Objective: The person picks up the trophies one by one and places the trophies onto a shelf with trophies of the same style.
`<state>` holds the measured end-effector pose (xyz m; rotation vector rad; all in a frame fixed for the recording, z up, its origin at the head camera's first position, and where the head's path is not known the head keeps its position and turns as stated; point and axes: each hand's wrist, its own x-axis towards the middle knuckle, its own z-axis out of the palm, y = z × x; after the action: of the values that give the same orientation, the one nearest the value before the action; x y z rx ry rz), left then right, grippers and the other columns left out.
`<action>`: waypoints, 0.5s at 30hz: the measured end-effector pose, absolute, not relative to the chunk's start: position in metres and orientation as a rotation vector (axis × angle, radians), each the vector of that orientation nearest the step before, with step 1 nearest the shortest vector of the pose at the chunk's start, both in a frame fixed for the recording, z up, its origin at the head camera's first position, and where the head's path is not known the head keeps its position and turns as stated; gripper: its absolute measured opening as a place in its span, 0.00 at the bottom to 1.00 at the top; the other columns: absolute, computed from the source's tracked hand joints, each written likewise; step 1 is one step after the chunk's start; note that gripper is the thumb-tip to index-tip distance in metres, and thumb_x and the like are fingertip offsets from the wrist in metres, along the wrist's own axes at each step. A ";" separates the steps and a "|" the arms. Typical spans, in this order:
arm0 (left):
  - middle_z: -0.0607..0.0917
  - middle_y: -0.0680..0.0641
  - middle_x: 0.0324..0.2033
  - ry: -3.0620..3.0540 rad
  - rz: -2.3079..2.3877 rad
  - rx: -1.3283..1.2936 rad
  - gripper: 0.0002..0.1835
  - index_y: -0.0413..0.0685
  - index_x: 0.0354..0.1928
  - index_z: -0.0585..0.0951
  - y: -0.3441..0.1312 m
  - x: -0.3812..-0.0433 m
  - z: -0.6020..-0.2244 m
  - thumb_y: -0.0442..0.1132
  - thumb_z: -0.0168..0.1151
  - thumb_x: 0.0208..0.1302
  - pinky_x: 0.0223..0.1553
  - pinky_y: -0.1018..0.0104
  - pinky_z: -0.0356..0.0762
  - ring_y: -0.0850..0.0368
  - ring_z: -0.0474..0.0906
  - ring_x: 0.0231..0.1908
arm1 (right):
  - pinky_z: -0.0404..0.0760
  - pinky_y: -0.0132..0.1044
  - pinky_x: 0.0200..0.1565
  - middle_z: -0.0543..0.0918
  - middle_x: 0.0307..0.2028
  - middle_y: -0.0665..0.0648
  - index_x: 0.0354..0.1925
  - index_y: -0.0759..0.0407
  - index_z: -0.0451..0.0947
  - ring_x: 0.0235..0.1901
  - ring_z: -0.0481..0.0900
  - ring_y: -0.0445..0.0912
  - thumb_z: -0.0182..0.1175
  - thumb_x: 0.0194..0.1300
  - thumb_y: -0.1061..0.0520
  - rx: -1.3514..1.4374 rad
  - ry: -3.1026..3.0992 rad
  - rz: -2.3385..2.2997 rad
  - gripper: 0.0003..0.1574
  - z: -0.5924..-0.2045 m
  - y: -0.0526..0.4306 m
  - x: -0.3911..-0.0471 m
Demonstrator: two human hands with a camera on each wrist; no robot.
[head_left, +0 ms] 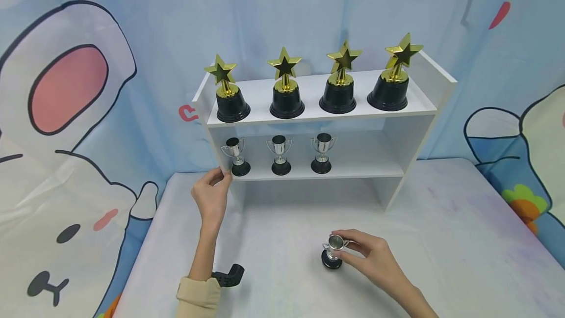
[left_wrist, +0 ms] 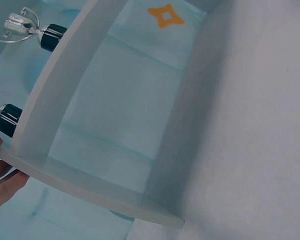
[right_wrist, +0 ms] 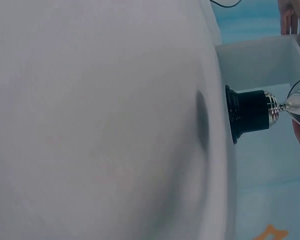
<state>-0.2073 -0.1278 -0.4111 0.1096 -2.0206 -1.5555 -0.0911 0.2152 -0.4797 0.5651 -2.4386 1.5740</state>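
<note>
My right hand [head_left: 372, 259] pinches a small silver trophy cup [head_left: 336, 243] with a black base, in front of the white shelf [head_left: 353, 176]. In the right wrist view that trophy's base [right_wrist: 250, 111] is held above the table, apart from its shadow. At the shelf's left side panel, my left hand [head_left: 213, 193] grips the front edge between thumb and fingers, as the left wrist view shows. Close to it, a silver trophy cup [head_left: 235, 153] stands at the left end of the middle board. Two like it, a second cup [head_left: 280, 153] and a third cup [head_left: 322, 152], stand to its right.
Several gold star trophies [head_left: 286, 90] with black bases stand in a row on the shelf's top board. A light cloth covers the table [head_left: 463, 239]. Behind the shelf hangs a blue printed curtain [head_left: 282, 9]. A black strap device [head_left: 229, 276] sits on my left wrist.
</note>
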 end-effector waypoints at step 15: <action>0.91 0.37 0.39 -2.023 -1.554 0.112 0.09 0.37 0.44 0.90 -0.128 -0.208 -0.411 0.29 0.67 0.63 0.47 0.47 0.87 0.45 0.90 0.43 | 0.83 0.22 0.48 0.88 0.55 0.59 0.60 0.55 0.83 0.47 0.81 0.23 0.74 0.63 0.54 0.291 -2.605 1.367 0.28 -0.413 0.257 -0.112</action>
<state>-0.2077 -0.1282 -0.4107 0.1117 -2.0229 -1.5539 -0.1119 0.2572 -0.4132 0.2905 -2.6050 1.3667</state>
